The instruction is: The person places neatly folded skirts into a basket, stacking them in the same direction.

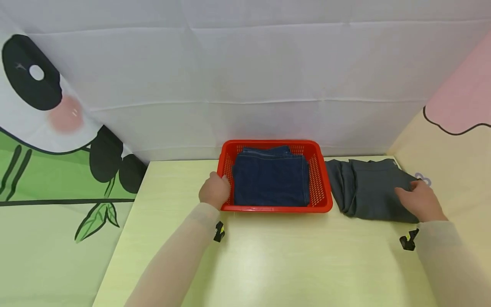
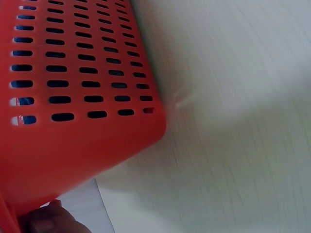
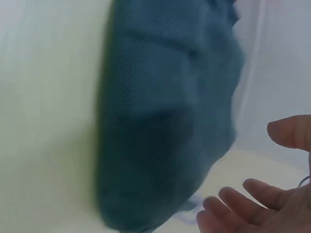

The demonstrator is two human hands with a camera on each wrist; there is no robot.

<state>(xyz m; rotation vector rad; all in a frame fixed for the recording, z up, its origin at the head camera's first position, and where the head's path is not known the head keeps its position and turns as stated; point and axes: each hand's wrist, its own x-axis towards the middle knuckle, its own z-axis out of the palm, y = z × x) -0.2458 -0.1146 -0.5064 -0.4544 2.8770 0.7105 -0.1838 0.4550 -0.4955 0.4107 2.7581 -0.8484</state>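
Observation:
A red plastic basket [image 1: 274, 209] with slotted walls stands against the back wall, holding a folded dark blue denim garment [image 1: 270, 179]. My left hand [image 1: 215, 190] grips the basket's left rim; in the left wrist view its fingertips [image 2: 51, 218] curl at the rim beside the slotted wall. To the right of the basket lies a folded grey garment [image 1: 377, 187], its left part loosely bunched. My right hand [image 1: 421, 202] is over its right edge in the head view. The right wrist view shows that hand [image 3: 265, 206] with fingers spread and thumb apart, beside the cloth.
The pale wooden tabletop [image 1: 261, 260] extends in front of the basket. White cloth [image 1: 253, 85] hangs behind it, with a printed cartoon panel [image 1: 65, 170] on the left and a cream and pink panel [image 1: 460, 153] close to my right hand.

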